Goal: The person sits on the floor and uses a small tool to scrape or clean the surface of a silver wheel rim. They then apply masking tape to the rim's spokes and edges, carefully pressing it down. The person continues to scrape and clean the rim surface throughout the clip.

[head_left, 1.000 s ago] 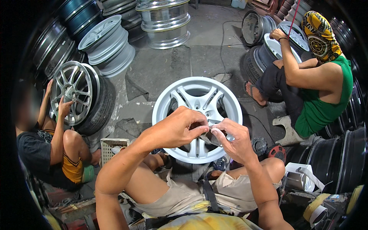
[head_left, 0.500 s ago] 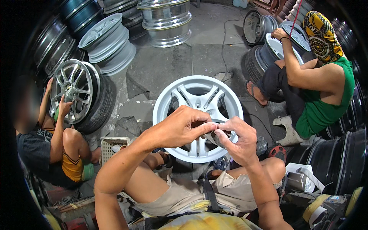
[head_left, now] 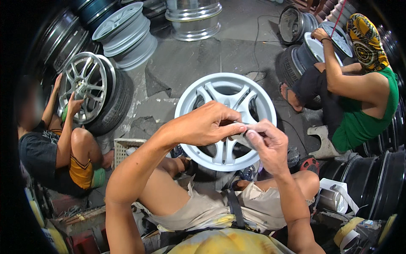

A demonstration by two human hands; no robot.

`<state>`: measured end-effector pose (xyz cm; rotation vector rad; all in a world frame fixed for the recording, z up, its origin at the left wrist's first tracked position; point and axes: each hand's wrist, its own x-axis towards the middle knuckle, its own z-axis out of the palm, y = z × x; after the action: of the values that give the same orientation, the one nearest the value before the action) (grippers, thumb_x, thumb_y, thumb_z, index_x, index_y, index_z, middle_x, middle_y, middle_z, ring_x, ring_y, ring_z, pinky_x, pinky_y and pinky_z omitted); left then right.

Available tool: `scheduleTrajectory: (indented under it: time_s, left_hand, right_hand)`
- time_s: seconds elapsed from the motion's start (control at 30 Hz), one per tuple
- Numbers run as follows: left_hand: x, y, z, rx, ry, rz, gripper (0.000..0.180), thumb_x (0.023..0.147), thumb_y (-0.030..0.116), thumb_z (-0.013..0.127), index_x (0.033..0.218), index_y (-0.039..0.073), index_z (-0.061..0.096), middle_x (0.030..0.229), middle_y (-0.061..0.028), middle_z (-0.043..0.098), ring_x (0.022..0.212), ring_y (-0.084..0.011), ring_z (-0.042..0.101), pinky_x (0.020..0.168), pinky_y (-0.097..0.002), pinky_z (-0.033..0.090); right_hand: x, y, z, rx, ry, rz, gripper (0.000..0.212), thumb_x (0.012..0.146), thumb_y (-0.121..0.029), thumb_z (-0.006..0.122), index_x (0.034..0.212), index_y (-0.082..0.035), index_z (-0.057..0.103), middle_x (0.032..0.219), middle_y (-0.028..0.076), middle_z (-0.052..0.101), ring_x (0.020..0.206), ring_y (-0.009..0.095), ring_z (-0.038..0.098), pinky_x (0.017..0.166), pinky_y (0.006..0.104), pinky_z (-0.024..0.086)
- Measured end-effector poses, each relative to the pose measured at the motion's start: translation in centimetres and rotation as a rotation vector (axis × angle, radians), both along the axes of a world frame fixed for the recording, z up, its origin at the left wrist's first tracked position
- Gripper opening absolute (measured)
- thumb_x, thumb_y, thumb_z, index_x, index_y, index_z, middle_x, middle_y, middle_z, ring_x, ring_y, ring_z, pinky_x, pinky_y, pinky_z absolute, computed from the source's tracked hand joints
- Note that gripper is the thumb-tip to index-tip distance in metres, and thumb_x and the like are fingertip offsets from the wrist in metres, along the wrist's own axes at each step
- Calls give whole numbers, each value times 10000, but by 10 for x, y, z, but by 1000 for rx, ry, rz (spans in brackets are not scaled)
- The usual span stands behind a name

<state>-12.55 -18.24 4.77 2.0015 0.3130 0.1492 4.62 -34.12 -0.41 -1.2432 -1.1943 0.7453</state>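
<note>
Two narrow pinches, of bare left hand [head_left: 205, 122] and right hand [head_left: 269, 142], have been drawn together at a small thin grey piece [head_left: 241, 140], above the round silver-grey metal wheel [head_left: 230, 100], left seemingly untouched.

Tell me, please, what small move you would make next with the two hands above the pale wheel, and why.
I would probably steady the pinch between the left hand and right hand before lowering either: their fingertips meet above the pale wheel, apparently around a small greyish piece too hidden to identify, so the grip's security is unclear.
</note>
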Motion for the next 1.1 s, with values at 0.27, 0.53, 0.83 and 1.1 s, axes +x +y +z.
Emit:
scheduleTrajectory:
  time_s: [0.27, 0.53, 0.83, 1.1]
  left_hand:
    - [0, -10, 1, 104, -97, 19, 285, 996, 246, 684, 954, -36, 679, 772, -122, 653, 685, -187, 561, 635, -349, 458]
    - [11, -9, -10, 295, -298, 103, 241, 989, 216, 696, 955, -22, 678, 763, -100, 639, 676, -158, 539, 612, -331, 437]
    - [7, -16, -4, -116, -187, 52, 248, 1017, 227, 667, 985, -19, 687, 718, -29, 581, 672, -82, 482, 578, -299, 388]
    - [8, -19, 2, 88, -196, 93, 264, 1036, 222, 621, 955, -26, 661, 752, -80, 595, 685, -154, 509, 623, -336, 412]
  right_hand:
    - [6, 4, 3, 78, -167, -13, 148, 999, -70, 660, 1071, 32, 740, 893, 28, 649, 761, 56, 568, 666, 222, 455]
    - [4, -1, 11, -126, 70, 2, 180, 1012, -60, 640, 1136, 29, 735, 925, 42, 657, 777, 56, 603, 638, 201, 488]
    - [6, -5, 19, -56, 203, 42, 199, 1027, -69, 626, 1154, 42, 732, 936, 48, 667, 756, 61, 620, 624, 206, 511]
    - [5, -1, 21, 97, 21, -33, 167, 969, -16, 689, 1118, 46, 735, 982, 73, 673, 825, 84, 655, 697, 213, 552]
